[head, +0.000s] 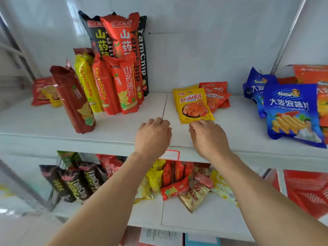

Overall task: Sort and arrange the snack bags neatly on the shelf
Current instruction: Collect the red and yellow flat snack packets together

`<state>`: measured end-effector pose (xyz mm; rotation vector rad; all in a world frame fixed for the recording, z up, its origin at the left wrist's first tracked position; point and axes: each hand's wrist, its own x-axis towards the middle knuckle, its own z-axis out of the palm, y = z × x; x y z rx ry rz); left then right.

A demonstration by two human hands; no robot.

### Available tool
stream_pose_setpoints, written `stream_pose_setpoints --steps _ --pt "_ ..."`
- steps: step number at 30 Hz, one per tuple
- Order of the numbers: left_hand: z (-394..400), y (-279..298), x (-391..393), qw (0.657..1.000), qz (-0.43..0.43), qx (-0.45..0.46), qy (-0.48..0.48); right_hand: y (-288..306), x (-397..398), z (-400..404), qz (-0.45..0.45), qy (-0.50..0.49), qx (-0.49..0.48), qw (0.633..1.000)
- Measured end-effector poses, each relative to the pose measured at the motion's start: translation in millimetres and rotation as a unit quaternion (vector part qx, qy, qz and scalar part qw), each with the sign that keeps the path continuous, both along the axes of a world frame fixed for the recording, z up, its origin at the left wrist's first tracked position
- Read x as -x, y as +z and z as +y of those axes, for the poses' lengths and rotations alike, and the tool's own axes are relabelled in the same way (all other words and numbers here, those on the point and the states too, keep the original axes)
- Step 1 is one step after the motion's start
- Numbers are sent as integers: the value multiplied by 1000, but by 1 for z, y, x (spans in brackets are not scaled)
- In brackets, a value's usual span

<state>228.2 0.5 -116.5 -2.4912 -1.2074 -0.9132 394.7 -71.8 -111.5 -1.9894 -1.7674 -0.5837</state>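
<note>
Upper shelf (124,125): white board with a seam down the middle.
Left: tall chip bags (120,68) standing, a dark red bag (74,98) leaning in front.
Middle: yellow packet (193,105) lying flat on red packets (216,95).
Right: blue bags (291,112) lying.
Lower shelf (195,221): mixed packets.

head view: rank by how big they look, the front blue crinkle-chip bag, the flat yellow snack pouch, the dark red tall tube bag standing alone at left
1. Front blue crinkle-chip bag.
2. Dark red tall tube bag, close behind; the blue bag's nearness to the camera makes this unsure.
3. Flat yellow snack pouch, clearly smallest.
</note>
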Motion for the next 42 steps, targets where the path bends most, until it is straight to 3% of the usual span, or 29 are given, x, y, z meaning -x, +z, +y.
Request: stream_pose_setpoints --steps 9,18,30,42 --pt "-57 -13 110 996 8 8 90 -8 98 -36 29 99 37 994" --pt "-50 -7 237 985 21 52 165 2 223 -9 47 151 50 986" --pt "28 21 398 985 23 52 163 20 391 74 79 132 39 987" --pt "160 21 435 985 -3 66 157 31 432 219 187 94 32 977"
